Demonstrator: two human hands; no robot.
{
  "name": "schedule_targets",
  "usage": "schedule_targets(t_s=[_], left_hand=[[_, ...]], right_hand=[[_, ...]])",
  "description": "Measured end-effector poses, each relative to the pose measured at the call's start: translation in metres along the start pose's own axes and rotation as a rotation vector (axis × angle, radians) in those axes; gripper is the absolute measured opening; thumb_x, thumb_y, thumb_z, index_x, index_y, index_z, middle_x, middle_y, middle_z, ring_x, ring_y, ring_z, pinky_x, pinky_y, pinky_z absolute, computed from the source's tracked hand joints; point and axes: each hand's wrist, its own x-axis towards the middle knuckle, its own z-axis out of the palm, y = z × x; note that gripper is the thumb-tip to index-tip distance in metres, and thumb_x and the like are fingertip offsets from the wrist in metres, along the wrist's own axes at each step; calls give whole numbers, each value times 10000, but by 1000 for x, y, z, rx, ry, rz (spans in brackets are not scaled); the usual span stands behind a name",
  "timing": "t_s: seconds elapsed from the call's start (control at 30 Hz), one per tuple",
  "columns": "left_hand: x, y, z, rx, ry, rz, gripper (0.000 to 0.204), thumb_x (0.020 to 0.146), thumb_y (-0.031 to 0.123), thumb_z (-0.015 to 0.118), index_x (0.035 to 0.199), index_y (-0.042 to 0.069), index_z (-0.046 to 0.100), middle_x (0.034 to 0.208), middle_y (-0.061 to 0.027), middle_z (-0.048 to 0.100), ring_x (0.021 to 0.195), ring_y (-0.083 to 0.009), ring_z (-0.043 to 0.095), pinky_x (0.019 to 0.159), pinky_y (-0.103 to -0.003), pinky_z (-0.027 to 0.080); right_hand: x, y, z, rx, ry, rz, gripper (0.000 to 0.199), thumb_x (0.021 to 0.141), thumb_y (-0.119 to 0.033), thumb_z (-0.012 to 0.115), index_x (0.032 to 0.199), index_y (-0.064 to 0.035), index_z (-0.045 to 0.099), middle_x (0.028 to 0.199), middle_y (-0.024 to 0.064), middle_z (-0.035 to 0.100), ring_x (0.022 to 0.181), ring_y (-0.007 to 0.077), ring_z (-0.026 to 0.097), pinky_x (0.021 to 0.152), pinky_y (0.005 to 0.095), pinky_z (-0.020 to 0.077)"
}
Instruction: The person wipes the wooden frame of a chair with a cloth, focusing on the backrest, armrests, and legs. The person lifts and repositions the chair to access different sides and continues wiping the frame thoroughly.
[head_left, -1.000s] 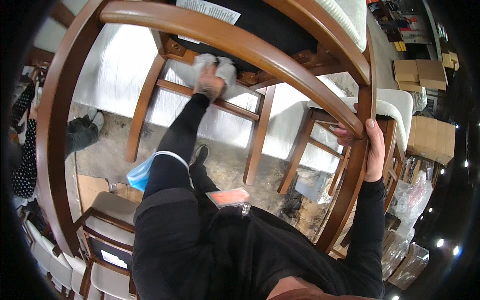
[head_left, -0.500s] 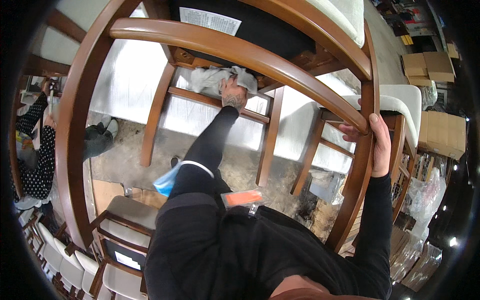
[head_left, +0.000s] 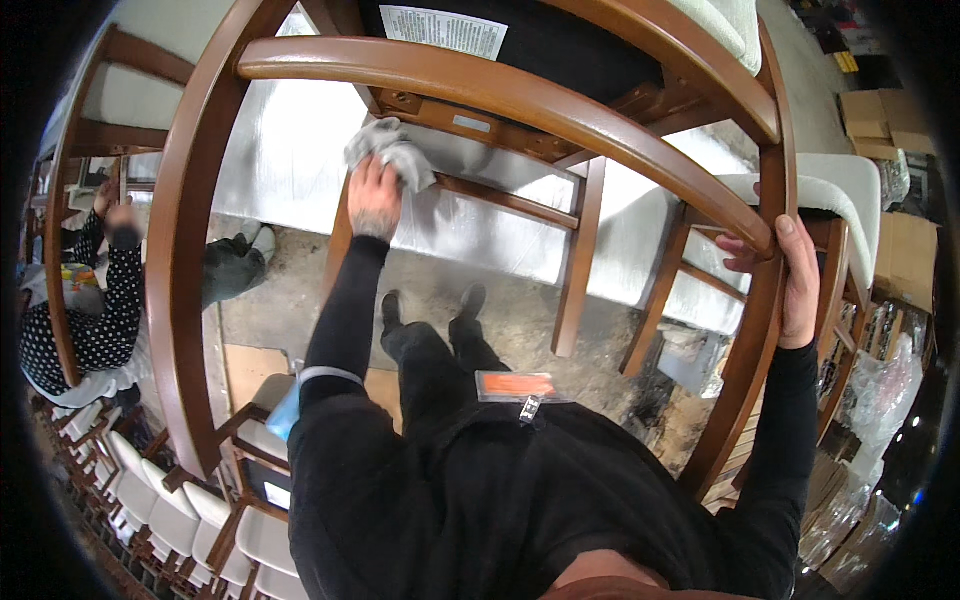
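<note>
A brown wooden chair is tipped in front of me, its black seat underside and a white label showing. My left hand is closed on a crumpled grey-white cloth. It presses the cloth where a chair leg meets the lower stretcher, beneath the seat rail. On the other side, my right hand grips the chair's upright post, thumb in front and fingers partly hidden behind it. A blue face mask hangs by its white loop from my left upper arm.
White-wrapped surface lies beneath the chair. Another pale-seated chair stands close at right, with cardboard boxes and plastic wrap beyond. At left, a person in a dotted top works near rows of chairs.
My left hand has moved left with the cloth, from the middle of the seat rail to the leg corner. My right hand keeps its hold; the whole view has shifted slightly.
</note>
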Motion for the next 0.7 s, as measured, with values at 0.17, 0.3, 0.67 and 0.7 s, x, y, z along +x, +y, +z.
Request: schedule_targets(t_s=[0.17, 0.3, 0.67, 0.7], left_hand=[[-103, 2, -53, 67, -139, -165, 502, 783, 158, 658, 1232, -47, 567, 1356, -295, 502, 1395, -484, 339, 1138, -558, 317], [-65, -1, -17, 175, -476, -360, 427, 862, 246, 616, 1191, -26, 634, 1488, -273, 409, 1468, -479, 226, 1138, -570, 308], [54, -34, 31, 97, -290, -364, 420, 845, 305, 679, 1167, 44, 615, 1080, -196, 567, 1089, -383, 543, 882, -505, 498], [35, -37, 19, 44, -270, -362, 466, 842, 295, 693, 1212, 29, 596, 1060, -196, 574, 1076, -390, 555, 887, -509, 492]], right_hand=[[-1, -1, 3, -14, 26, 25, 652, 1009, -474, 480, 1478, -25, 414, 1231, 165, 650, 937, 251, 724, 739, 300, 594], [-5, -4, 8, 27, 51, 31, 658, 1007, -473, 482, 1482, -24, 413, 1302, 159, 620, 951, 234, 714, 733, 288, 576], [-4, -6, 5, -61, 167, 115, 618, 989, -460, 516, 1425, -24, 478, 1222, 161, 653, 959, 236, 712, 743, 308, 564], [-5, -5, 4, -92, 183, 114, 616, 991, -467, 514, 1427, -33, 478, 1214, 158, 655, 972, 237, 713, 759, 315, 569]])
